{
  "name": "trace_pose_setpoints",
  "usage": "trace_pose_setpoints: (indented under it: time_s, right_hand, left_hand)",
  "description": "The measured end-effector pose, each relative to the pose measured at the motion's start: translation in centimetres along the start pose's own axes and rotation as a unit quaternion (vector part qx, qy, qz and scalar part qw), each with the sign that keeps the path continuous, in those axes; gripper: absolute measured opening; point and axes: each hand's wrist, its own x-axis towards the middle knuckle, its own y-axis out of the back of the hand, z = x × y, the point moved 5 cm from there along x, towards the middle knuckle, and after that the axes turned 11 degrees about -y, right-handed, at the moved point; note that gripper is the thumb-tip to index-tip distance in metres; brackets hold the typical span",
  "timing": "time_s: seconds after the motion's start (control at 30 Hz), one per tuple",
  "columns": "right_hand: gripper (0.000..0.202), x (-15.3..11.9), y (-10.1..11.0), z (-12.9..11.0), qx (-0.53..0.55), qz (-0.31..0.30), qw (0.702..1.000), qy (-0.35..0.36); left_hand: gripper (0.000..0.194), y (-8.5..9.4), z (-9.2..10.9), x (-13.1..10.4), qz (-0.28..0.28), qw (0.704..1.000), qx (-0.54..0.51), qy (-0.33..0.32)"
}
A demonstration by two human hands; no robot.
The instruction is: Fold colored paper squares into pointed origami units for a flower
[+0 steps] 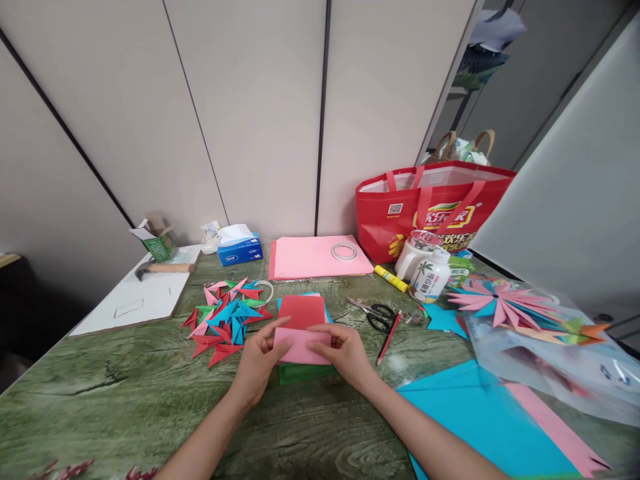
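Pink paper (301,348), pinched at both ends in closed grips of left hand (256,363) and right hand (346,353); over green paper (303,375), well in from table (150,390)'s left edge; open surface toward that edge.

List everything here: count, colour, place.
Pink paper: 1, pink, in hands
Red paper: unclear, red, beyond hands
Green paper: unclear, green, near hands
Folded pieces: many, multicoloured, left
Pink sheets: unclear, pink, back
Rings: unclear, white, on sheets
White board: 1, white, left
Carton: 1, green, on board
Hammer: 1, brown handle, on board
Tissue box: 1, blue, back
Scissors: 1, black handles, centre
Pencil: 1, red, beside scissors
Glue stick: 1, yellow, right
Mug: 1, white, behind bottle
Bottle: 1, white, right
Shopping bag: 1, red, back right
Paper flower: 1, mostly pink, right
Plastic bag: 1, clear, under flower
Blue sheet: unclear, blue, front right
Table: 1, green, underneath
Left hand, right hand: 2, on pink paper
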Motion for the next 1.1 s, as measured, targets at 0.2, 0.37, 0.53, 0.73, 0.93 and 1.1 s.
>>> trace_pose_setpoints:
  time_s: [0.2, 0.37, 0.53, 0.73, 0.93, 1.1]
  right_hand:
    - [0.027, 0.12, -0.13, 0.54, 0.041, -0.006, 0.999, -0.036]
    - [0.025, 0.31, 0.02, 0.90, 0.046, -0.016, 0.998, -0.044]
    - [0.023, 0.28, 0.05, 0.57, 0.040, -0.031, 0.998, -0.045]
    - [0.023, 0.22, 0.00, 0.35, 0.034, -0.033, 0.998, -0.051]
    - [0.024, 0.31, -0.03, 0.50, 0.029, -0.027, 0.998, -0.047]
    - [0.023, 0.21, 0.04, 0.26, 0.029, -0.026, 0.999, -0.038]
  left_hand:
    - [0.027, -0.10, -0.10, 0.04, -0.003, 1.000, 0.006, -0.004]
    - [0.024, -0.16, -0.06, 0.01, -0.005, 1.000, 0.017, -0.011]
    - [0.025, -0.09, -0.14, -0.02, -0.003, 1.000, 0.024, -0.009]
    - [0.025, -0.23, -0.14, -0.08, -0.001, 1.000, 0.022, 0.000]
    - [0.023, -0.17, -0.37, -0.06, 0.000, 1.000, 0.013, 0.003]
    - [0.024, -0.06, -0.55, 0.00, 0.006, 1.000, 0.021, 0.001]
